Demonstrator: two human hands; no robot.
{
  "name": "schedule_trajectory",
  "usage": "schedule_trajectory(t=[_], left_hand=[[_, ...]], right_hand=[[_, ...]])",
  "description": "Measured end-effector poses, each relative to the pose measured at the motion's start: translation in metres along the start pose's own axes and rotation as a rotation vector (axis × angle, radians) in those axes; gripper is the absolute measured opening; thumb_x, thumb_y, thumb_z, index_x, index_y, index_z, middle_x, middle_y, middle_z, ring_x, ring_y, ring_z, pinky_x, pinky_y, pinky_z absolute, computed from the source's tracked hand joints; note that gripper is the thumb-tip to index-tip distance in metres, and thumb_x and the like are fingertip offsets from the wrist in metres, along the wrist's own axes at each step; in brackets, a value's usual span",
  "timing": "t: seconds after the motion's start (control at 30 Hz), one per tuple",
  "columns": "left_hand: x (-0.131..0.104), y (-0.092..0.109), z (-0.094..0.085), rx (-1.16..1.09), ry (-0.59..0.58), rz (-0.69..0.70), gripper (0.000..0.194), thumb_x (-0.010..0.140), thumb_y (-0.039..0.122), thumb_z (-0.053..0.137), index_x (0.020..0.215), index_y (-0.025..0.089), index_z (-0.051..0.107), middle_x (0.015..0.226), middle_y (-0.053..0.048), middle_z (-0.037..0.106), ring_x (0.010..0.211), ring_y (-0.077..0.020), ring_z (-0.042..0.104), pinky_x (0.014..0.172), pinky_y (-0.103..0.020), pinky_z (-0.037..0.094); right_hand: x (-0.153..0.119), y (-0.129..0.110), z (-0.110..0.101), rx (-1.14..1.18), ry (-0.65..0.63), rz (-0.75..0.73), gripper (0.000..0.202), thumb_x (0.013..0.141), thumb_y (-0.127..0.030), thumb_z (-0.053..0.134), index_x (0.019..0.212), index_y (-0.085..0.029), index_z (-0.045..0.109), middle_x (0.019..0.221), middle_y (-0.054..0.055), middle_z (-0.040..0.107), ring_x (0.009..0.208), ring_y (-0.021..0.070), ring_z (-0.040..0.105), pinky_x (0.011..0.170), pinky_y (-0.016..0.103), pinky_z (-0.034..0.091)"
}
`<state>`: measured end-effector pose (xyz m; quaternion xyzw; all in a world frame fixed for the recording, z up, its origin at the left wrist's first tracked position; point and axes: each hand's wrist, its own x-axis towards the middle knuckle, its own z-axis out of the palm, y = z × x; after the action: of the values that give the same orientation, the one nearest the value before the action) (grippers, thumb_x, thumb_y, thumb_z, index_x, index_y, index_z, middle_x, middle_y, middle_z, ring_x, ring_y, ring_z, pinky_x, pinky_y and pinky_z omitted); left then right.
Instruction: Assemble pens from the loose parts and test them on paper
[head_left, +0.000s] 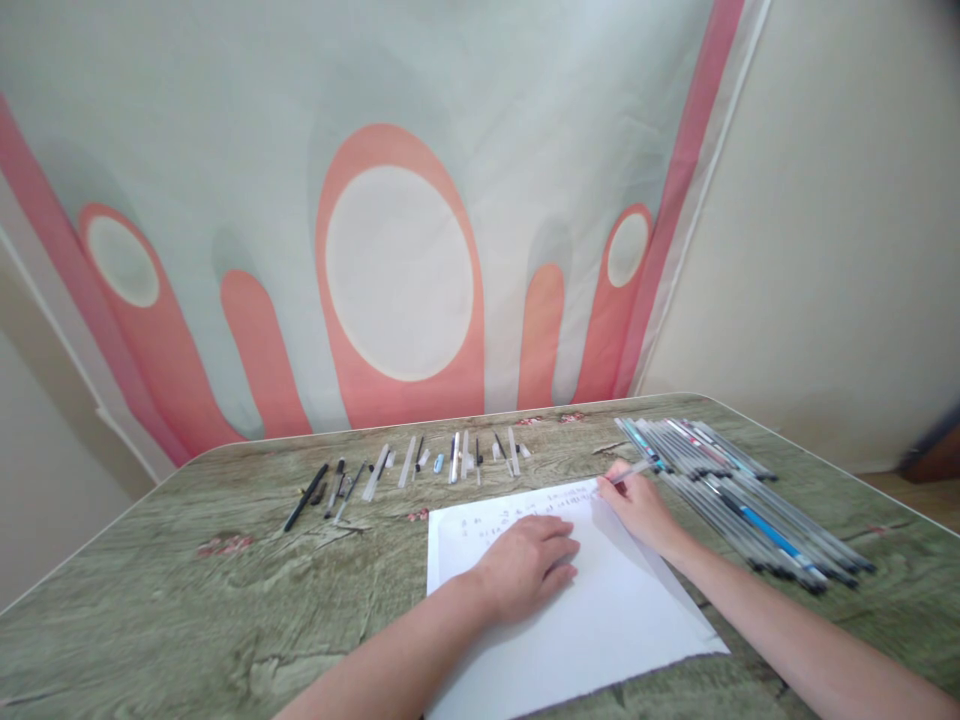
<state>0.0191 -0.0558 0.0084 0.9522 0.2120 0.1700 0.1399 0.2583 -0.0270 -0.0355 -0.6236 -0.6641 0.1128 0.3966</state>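
Note:
A white sheet of paper (592, 620) lies on the table, with rows of small handwritten marks along its upper part. My left hand (527, 568) rests flat on the sheet, fingers stretched out toward the right. Near the paper's upper right corner, my right hand (637, 505) is closed around a slim translucent pen (634, 470), whose rear end points up and to the right. The pen's tip is too small to make out, close to the written lines. Just right of that hand lie several clear-barrelled pens (739, 520) in two rows.
Along the far side of the wood-patterned table (187, 600) several pens, caps and pen parts (450, 460) are spread in a line. A black pen (306, 497) lies at its left end. Behind the table hangs a pale sheet with coral shapes (401, 270).

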Motion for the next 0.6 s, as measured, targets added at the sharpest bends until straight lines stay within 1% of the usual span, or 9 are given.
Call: schedule_trajectory(t=[0.37,0.47,0.6], left_hand=[[0.0005,0.0014,-0.0017,0.002,-0.013,-0.008,0.032,0.086,0.032,0.038,0.108,0.017,0.054,0.119,-0.008,0.052,0.112,-0.0189,0.044,0.098,-0.032,0.033],[0.0005,0.0012,-0.0014,0.007,-0.01,-0.008,0.032,0.085,0.031,0.039,0.109,0.018,0.054,0.119,-0.008,0.052,0.112,-0.0192,0.044,0.097,-0.033,0.033],[0.0005,0.0005,-0.0004,0.004,-0.002,-0.007,0.031,0.085,0.031,0.039,0.109,0.019,0.054,0.119,-0.007,0.052,0.112,-0.0186,0.044,0.097,-0.033,0.033]], right_hand=[[0.0002,0.0,-0.0001,-0.007,0.018,-0.003,0.019,0.077,-0.034,0.041,0.065,-0.02,0.045,0.052,-0.002,0.05,0.05,0.0136,0.049,0.05,0.024,0.034],[-0.0002,-0.0016,-0.0005,-0.013,0.033,0.001,0.019,0.077,-0.035,0.041,0.065,-0.02,0.045,0.052,-0.002,0.051,0.05,0.0134,0.05,0.05,0.024,0.034],[-0.0002,-0.0018,0.0,-0.013,0.022,0.01,0.02,0.078,-0.036,0.041,0.067,-0.02,0.046,0.052,-0.002,0.053,0.05,0.0139,0.051,0.051,0.024,0.035]])
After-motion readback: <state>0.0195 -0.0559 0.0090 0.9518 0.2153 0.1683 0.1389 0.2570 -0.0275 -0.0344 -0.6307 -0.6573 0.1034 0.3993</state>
